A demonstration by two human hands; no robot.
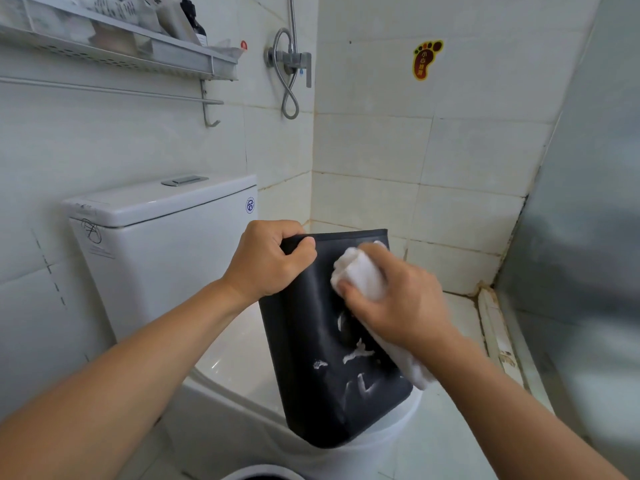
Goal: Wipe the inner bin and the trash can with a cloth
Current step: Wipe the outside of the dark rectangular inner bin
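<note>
A black inner bin (311, 368) stands on the closed white toilet lid, tilted a little towards me. White smears streak its near wall. My left hand (270, 261) grips the bin's top rim at its left corner. My right hand (398, 299) holds a rolled white cloth (360, 271) and presses it against the upper part of the bin's near wall. The cloth's tail hangs down under my wrist. At the bottom edge, a curved white rim (263, 472) with a dark opening shows; it may be the trash can.
The toilet lid (235, 362) and cistern (156, 237) sit to the left. A wall shelf (121, 46) with bottles and a towel rail hang above. A shower valve and hose (291, 71) are on the far wall. A frosted glass panel (581, 237) stands at the right.
</note>
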